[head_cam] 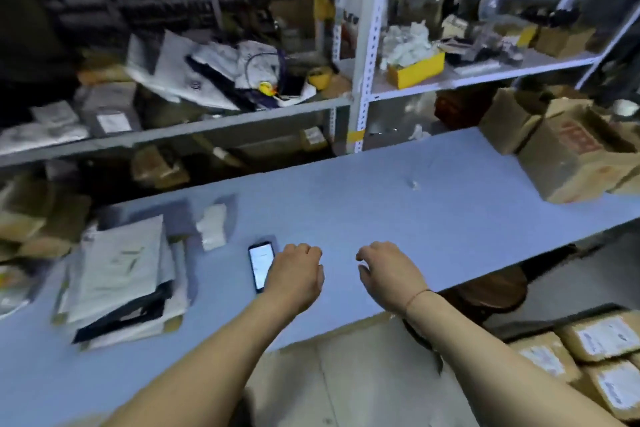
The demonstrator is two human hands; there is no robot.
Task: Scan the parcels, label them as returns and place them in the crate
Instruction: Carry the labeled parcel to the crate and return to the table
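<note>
1. Head view: we see parcels (121,274) stacked on the tabletop (398,204), left of the phone (261,265).
2. We judge them light, floppy and slick; best pinched at an edge.
3. Our left hand (294,274), beside the phone, and right hand (388,274), further right, hover loosely curled, holding nothing.

head cam | faces forward and down, close over table (381,191) (wide-angle) | shelving (360,45) beyond
</note>
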